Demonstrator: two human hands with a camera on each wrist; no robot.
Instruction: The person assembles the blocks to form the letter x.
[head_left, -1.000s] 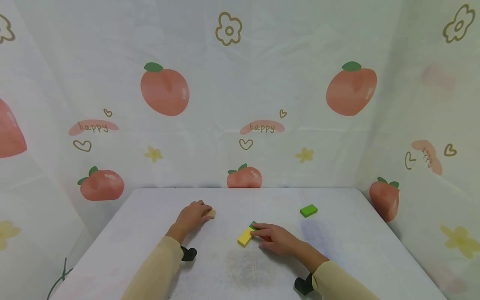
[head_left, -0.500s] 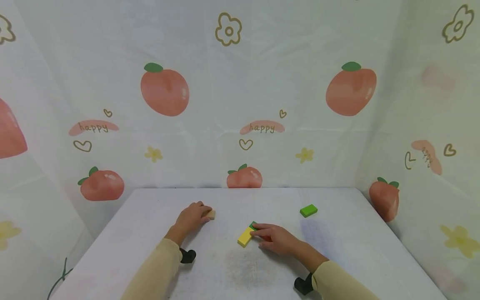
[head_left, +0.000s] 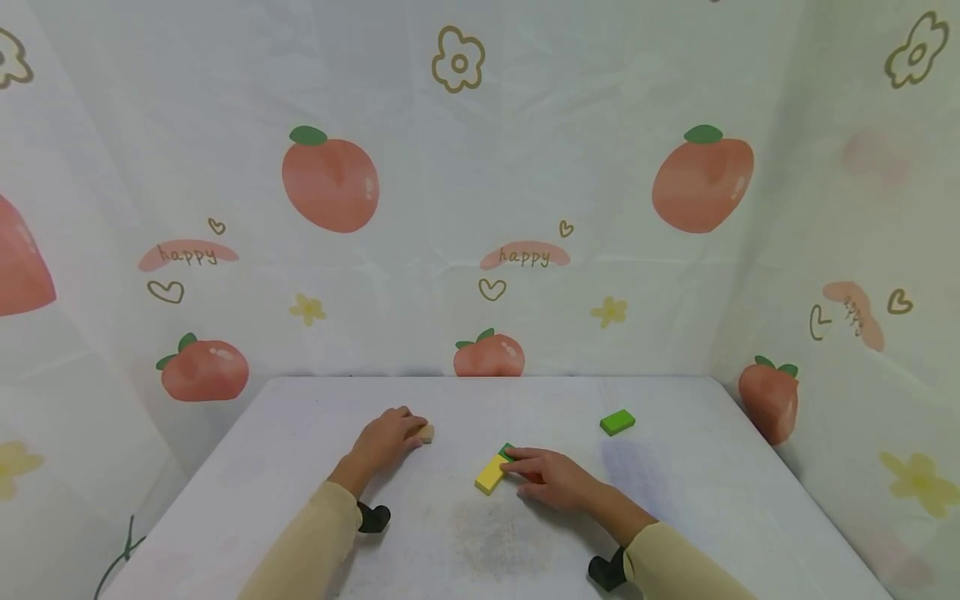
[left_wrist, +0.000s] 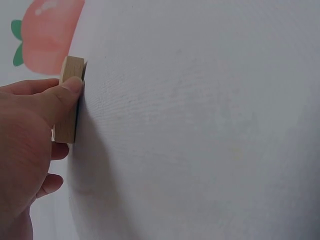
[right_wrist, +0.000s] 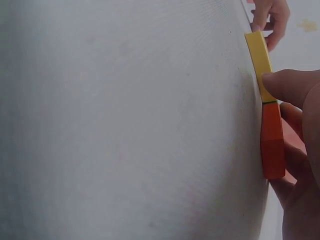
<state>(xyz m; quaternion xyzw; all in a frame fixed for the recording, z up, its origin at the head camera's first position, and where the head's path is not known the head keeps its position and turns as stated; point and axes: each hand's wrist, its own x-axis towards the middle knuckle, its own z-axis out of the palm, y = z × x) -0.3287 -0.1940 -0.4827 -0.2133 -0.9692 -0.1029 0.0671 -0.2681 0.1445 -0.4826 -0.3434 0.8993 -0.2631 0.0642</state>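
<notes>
My left hand [head_left: 384,437] pinches a small wooden block [left_wrist: 67,117] between thumb and fingers, low at the tabletop; in the head view the fingers cover much of this block. Near the middle of the table, my right hand [head_left: 558,479] is on a yellow block [head_left: 491,475] that lies flat. A green piece [head_left: 506,449] touches its far end, partly under a fingertip. In the right wrist view a digit presses the yellow block's side, and an orange block face [right_wrist: 273,150] adjoins it, with other fingers behind. How the orange and green parts relate is hidden.
A bright green block [head_left: 617,422] lies on the white table [head_left: 750,517], to the right and farther back. Behind the table hangs a white curtain [head_left: 420,167] with printed fruit. Each wrist wears a black mount [head_left: 373,518].
My left hand has shifted slightly toward me and to the right with the wooden block. My right hand, the yellow block and the green pieces stay where they were.
</notes>
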